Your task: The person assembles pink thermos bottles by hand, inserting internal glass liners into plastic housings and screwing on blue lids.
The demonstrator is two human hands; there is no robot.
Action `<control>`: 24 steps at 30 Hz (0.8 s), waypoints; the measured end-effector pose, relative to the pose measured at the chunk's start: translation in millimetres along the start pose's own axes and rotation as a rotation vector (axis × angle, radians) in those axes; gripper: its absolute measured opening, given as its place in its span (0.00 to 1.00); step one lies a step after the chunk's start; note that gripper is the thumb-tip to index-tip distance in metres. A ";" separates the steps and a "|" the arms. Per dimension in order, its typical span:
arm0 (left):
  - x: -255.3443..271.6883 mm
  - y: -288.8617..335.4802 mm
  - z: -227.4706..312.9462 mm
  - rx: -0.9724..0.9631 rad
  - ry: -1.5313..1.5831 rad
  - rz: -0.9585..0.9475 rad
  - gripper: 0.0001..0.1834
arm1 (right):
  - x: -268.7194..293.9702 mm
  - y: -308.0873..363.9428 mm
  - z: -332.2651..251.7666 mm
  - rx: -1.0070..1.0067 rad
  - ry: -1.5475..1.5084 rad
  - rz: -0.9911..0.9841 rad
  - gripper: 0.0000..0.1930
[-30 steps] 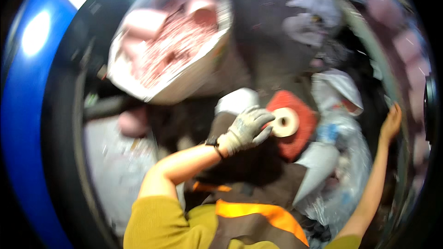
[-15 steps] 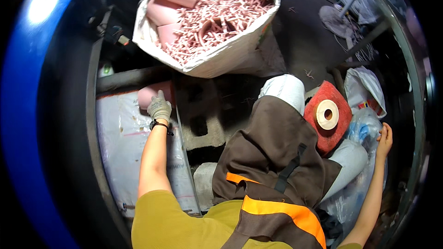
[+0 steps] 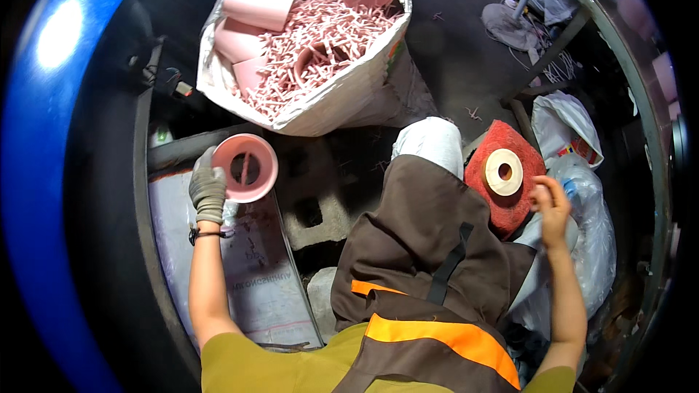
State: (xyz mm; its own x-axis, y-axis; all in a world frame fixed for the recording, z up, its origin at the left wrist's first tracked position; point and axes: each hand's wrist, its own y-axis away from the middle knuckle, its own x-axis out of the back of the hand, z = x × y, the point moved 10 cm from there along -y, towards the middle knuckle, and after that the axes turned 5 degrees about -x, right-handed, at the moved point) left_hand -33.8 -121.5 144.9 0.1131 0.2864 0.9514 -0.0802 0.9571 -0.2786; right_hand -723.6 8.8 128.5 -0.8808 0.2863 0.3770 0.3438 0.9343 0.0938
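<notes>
"Far off stands our sack; at right, our red pad."
"At left, our left hand grips the pink cup; slackening could drop it."
"Our empty right hand, fingers loosely parted, could bump the roll off the pad."

The left hand holds a cup. Just left of the fingers of the right hand is a roll.

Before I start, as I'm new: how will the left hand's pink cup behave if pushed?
The pink cup looks stiff: its rim is round though the left hand grips it. Laid sideways, it may roll on its curved wall.
</notes>
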 end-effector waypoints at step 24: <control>90.8 85.1 526.0 -1.360 0.631 -0.205 0.17 | 32.3 137.4 -139.0 0.789 0.575 0.074 0.21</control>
State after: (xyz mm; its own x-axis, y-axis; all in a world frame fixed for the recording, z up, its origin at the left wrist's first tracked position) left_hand -551.2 -37.6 276.6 0.4302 -0.2191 0.8757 0.8990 0.1919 -0.3936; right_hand -659.6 116.9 281.6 -0.5010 0.3982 0.7684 -0.1093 0.8517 -0.5126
